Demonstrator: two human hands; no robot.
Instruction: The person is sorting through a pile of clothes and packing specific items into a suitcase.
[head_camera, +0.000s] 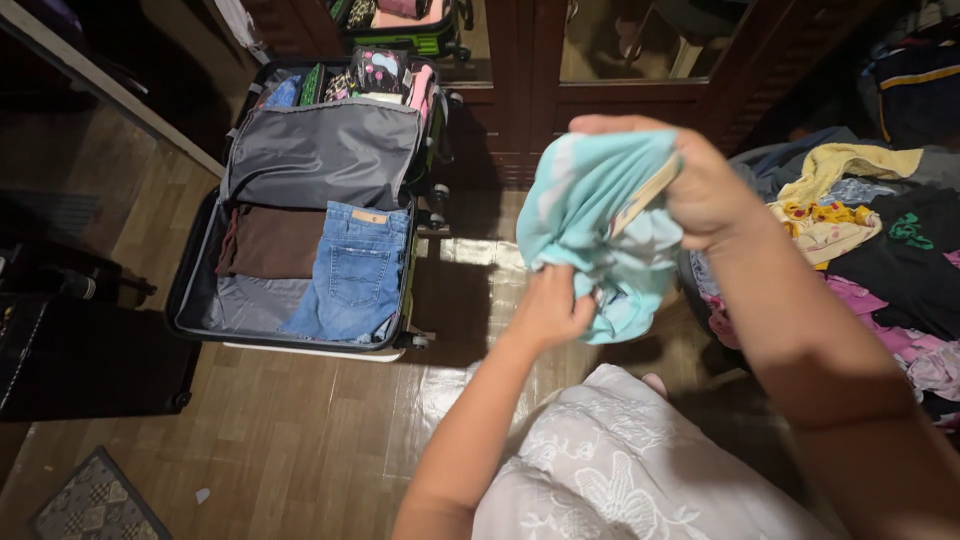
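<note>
Head view, floor: a small patterned mat (95, 500) is seen at the lower left, on the wooden floor (300, 440).
Suitcase (300, 210): lying open well left of the hands; folded blue jeans (355, 270) and a brown garment (270, 242) are packed side by side in the lower half, just under the grey divider flap (320, 150).
Left hand (552, 308): closed on the lower edge of the light turquoise garment (600, 215), held up in mid-air between suitcase and pile.
Right hand (700, 180): clenched on the top of the same cloth, a tan tag pinched under the fingers.
Advice: the bunched cloth is best pulled taut and edges matched before any fold is pressed.
Clothes pile (860, 230): heaped at the right, untouched.
</note>
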